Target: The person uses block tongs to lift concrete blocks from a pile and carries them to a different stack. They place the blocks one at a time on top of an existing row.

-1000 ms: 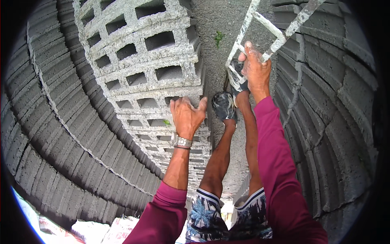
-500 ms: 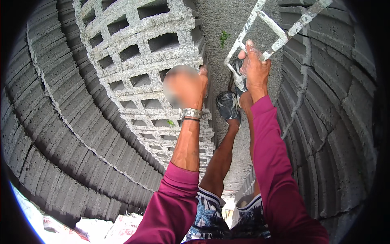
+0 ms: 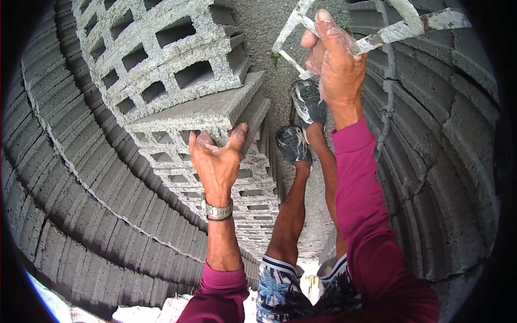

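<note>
A grey hollow concrete block (image 3: 188, 112) leans out of a tall row of like blocks, a gap opened at its upper face. My left hand (image 3: 217, 164) is closed on its near edge, with fingers at a hollow and the thumb by the right corner. A watch (image 3: 218, 209) circles that wrist. Out to the right, my right hand (image 3: 342, 75) grips a metal frame (image 3: 396, 33) with worn, chipped white coating. Its bars run off past the top of the view, and one end hangs above my feet.
Hollow blocks (image 3: 177, 48) are lined up beyond the leaning one. More grey blocks are stacked at the left (image 3: 81, 188) and right (image 3: 441, 140). Between them a rough grey floor strip (image 3: 264, 27) holds my feet in dark patterned shoes (image 3: 293, 142). White sacks (image 3: 140, 313) lie at the lower left.
My left hand has moved left and nearer, and the block at it now tilts away from the row. The frame in my right hand has been raised and turned.
</note>
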The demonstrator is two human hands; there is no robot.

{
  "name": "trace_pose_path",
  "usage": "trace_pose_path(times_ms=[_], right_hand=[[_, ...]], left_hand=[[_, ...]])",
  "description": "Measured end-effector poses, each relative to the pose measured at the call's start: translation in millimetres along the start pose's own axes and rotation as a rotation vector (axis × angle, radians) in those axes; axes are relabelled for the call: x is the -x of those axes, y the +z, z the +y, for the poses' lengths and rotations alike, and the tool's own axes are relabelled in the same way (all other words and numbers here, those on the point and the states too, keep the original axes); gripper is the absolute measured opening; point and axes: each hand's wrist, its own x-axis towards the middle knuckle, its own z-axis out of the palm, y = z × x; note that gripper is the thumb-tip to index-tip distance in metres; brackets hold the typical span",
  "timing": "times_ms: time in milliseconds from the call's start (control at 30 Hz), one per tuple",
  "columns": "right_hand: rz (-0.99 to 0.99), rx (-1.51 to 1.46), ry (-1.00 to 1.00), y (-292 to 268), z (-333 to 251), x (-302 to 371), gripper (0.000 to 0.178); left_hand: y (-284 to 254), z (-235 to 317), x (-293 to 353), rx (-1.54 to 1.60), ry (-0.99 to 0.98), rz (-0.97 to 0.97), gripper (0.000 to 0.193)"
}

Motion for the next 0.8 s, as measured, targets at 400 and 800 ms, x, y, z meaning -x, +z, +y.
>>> trace_pose_path(times_ms=[400, 800], right_hand=[[-0.103, 0.187, 0.080, 14, 19, -18, 0.042], [-0.070, 0.373, 0.201, -15, 60, -6, 0.049]], left_hand=[[5, -12, -3, -0.107, 0.165, 0.124, 0.064], [16, -12, -4, -0.098, 0.163, 0.145, 0.063]])
